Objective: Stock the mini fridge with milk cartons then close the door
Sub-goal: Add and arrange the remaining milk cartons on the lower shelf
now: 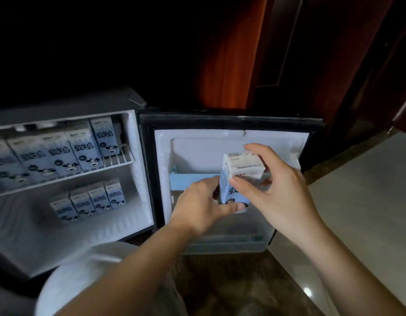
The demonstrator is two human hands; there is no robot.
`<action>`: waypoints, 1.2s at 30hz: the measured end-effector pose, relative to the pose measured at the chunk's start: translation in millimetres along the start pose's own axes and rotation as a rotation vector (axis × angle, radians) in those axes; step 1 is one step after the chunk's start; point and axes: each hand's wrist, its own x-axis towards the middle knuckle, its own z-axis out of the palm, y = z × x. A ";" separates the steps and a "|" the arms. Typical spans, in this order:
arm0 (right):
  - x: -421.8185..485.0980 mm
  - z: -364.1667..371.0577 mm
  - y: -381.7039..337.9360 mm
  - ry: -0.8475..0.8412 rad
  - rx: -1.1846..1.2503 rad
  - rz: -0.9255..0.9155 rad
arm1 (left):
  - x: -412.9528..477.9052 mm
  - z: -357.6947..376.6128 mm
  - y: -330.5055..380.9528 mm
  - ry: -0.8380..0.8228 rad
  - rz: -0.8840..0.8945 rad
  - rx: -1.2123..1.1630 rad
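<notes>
Now the left hand [201,207] grips the blue milk carton [231,193] low, the right hand [275,188] pinches a white carton top [243,164] (at the shelf [189,181] of the open door [197,149]).

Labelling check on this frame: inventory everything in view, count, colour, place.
mini fridge: one, grey shell, white inside, left
fridge door: one, dark rim, white liner, open, centre
upper milk cartons: at least five, blue-white, wire shelf
lower milk cartons: four, blue-white, lower compartment
held milk carton: one, maybe two, blue-white, at door bin
door bin: one, light blue, mid-door
floor: one, pale, right
wood panelling: reddish brown, behind door
left hand: grips held milk carton low
right hand: grips its top
</notes>
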 end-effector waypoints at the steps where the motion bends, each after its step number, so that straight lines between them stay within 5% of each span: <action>1: 6.0 4.2 -10.7 0.007 -0.011 -0.023 | -0.3 -13.2 -2.6 0.029 0.009 0.016; 7: 41.4 34.6 -69.3 0.089 -0.046 -0.153 | -6.2 -86.1 -14.2 0.231 0.013 0.103; 16: 95.1 100.0 -128.0 -0.026 -0.063 -0.266 | -13.1 -156.0 -64.7 0.489 -0.113 0.138; 36: 144.7 261.4 -119.8 -0.099 -0.154 -0.185 | -2.1 -183.8 -180.1 0.429 -0.381 0.161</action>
